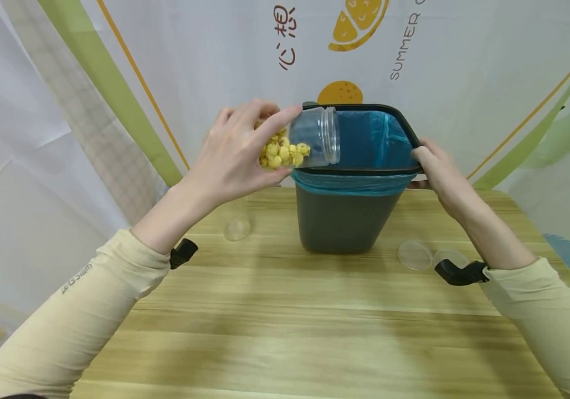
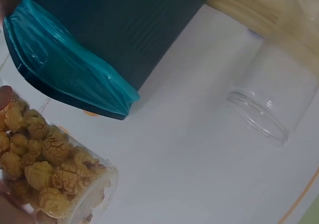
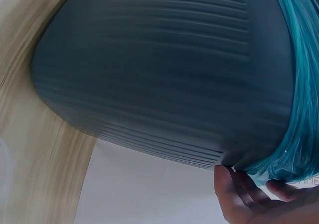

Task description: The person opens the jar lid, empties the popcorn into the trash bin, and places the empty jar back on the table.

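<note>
My left hand (image 1: 232, 149) grips a clear jar (image 1: 314, 136), tipped on its side with its open mouth over the left part of a dark grey trash bin (image 1: 347, 221). Yellow caramel popcorn (image 1: 281, 152) lies in the jar, mostly toward its base, which shows in the left wrist view. A blue bag (image 1: 376, 138) lines the bin, folded out beneath its black rim. On the bin's right side, my right hand (image 1: 441, 172) holds the rim, thumb on top. In the right wrist view, its curled fingers (image 3: 232, 186) reach under the rim beside the bag's fold.
Left of the bin, a second clear jar (image 1: 237, 228) stands on the wooden table (image 1: 285, 332). Two clear round lids (image 1: 415, 255) lie to the bin's right, near my right wrist. A printed white curtain (image 1: 205, 55) hangs behind the table.
</note>
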Tool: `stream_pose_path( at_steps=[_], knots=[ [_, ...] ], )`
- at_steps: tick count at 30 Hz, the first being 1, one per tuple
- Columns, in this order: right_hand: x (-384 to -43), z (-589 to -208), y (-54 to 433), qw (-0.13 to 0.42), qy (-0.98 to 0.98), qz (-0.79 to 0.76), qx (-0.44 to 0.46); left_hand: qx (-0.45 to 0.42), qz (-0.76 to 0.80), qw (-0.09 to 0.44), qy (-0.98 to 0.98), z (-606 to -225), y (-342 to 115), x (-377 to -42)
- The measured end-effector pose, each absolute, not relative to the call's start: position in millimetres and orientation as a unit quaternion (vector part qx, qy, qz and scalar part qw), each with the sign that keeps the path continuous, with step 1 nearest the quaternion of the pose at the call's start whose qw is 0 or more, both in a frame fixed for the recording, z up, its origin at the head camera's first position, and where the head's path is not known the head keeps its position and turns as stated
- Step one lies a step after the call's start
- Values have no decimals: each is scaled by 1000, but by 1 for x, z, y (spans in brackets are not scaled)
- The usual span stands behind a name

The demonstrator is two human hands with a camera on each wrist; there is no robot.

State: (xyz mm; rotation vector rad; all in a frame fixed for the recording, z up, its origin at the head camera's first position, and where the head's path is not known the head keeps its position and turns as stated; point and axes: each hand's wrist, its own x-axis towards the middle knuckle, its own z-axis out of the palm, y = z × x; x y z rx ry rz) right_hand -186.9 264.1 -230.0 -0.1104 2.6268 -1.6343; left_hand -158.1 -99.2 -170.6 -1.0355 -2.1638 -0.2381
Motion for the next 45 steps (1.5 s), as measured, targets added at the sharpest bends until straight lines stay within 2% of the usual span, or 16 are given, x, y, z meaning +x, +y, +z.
stream_pose_path(
  at_steps=[23,45],
  knots=[
    [-187,-232,263,24,840,-543,-8,-392,-18,313,-865,-146,-99,-201],
    [-187,-234,260,25,832,-554,2,-443,91,296,-841,-122,-78,-212]
  ],
)
